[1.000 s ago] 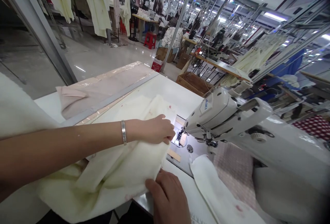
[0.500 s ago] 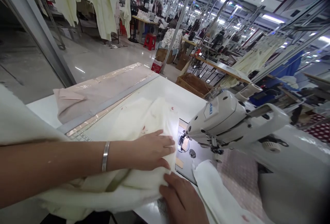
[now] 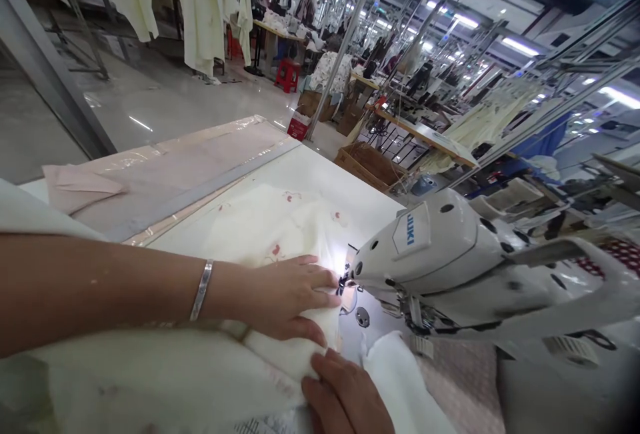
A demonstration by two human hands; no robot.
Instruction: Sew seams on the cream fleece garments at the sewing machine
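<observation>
My left hand (image 3: pixel 287 297), a silver bracelet on its wrist, lies flat with fingers spread on a cream fabric piece (image 3: pixel 260 221) printed with small reddish motifs. Its fingertips are close to the lit needle area of a white sewing machine (image 3: pixel 440 241); part of the presser foot (image 3: pixel 343 283) shows there. Nearer to me, my right hand (image 3: pixel 350 391) has its fingers bent together on the fabric's edge, the thumb partly hidden. Loose cloth hangs in folds under my left forearm. A second white cloth piece (image 3: pixel 395 374) lies right of my right hand.
A pinkish folded cloth (image 3: pixel 165 167) lies at the table's left, beside a grey strip (image 3: pixel 210 197). Beyond the table are a cardboard box (image 3: pixel 370 164), a red stool (image 3: pixel 287 75) and hanging cream garments (image 3: pixel 200 14). A metal post (image 3: pixel 55 67) rises at left.
The fabric's edge now reaches the presser foot, with both hands shifted slightly left in view. The view has moved, so the machine head looks larger and nearer.
</observation>
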